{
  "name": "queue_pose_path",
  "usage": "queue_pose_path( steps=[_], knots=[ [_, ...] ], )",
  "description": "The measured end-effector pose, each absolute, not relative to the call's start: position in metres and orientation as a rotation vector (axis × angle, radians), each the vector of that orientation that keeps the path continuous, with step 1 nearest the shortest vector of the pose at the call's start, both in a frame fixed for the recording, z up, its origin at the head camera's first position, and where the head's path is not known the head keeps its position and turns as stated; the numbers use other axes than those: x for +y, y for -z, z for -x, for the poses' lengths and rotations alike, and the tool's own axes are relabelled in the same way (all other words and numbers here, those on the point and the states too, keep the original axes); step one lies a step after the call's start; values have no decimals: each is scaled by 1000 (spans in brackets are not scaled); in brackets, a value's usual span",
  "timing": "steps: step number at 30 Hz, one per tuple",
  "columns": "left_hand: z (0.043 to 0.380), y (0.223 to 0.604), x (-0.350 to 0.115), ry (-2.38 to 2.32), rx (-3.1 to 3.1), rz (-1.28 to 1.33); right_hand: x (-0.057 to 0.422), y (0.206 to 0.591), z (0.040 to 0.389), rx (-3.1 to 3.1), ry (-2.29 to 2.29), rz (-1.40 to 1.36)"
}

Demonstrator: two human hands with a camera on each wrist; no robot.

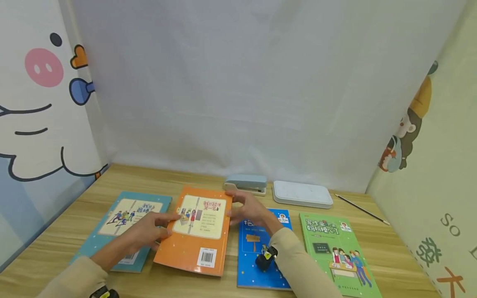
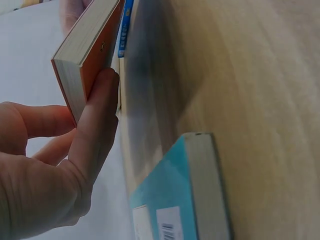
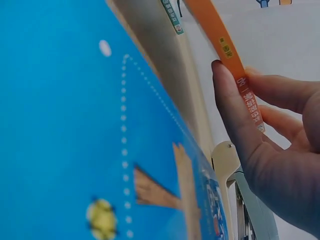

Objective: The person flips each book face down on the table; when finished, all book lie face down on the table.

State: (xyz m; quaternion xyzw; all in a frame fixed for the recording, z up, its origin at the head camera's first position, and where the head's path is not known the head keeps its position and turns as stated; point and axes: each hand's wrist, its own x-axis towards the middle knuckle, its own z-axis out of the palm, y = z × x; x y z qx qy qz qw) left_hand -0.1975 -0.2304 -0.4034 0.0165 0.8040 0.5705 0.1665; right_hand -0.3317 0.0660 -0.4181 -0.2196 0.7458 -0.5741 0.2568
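Observation:
Both hands hold an orange book (image 1: 186, 248) above the wooden table, its barcode side facing up. My left hand (image 1: 143, 231) pinches the left edge; in the left wrist view its thumb and fingers (image 2: 95, 107) lie on either face of the book. At the opposite side, my right hand (image 1: 251, 211) pinches the spine near the top corner, and the right wrist view shows the orange spine (image 3: 235, 65) between thumb and fingers. A teal book (image 1: 93, 236) lies under and left of my left forearm. Below my right wrist is a blue book (image 1: 257, 273), partly hidden by the arm.
A green book (image 1: 316, 231) lies to the right. Along the back stand a light blue stapler (image 1: 246, 181) and a pale flat case (image 1: 302, 193). A dark pencil (image 1: 361, 208) lies near the right edge. A white curtain (image 1: 238, 103) closes off the back.

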Motion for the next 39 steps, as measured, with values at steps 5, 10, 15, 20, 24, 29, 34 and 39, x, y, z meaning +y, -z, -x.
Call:
queue_pose_path(
  steps=[5, 10, 15, 20, 24, 29, 34, 39],
  knots=[
    [198, 411, -227, -1564, 2323, 2, 61, 422, 330, 2046, 1502, 585],
    [199, 418, -222, -1503, 2367, 77, 55, 424, 329, 2058, 1467, 534],
    [200, 420, -219, -1457, 2384, 128, 53, 424, 328, 2041, 1450, 497],
    [199, 418, -216, -1414, 2417, 154, 52, 423, 327, 2059, 1405, 467],
    [199, 418, -215, -1386, 2433, 157, 50, 419, 325, 2085, 1377, 445],
    [199, 418, -214, -1329, 2481, 143, 47, 416, 322, 2118, 1328, 429],
    [198, 415, -211, -1237, 2574, 113, 46, 414, 324, 2171, 1259, 452],
    [197, 411, -209, -1142, 2643, 68, 43, 411, 325, 2231, 1193, 474]
  ],
)
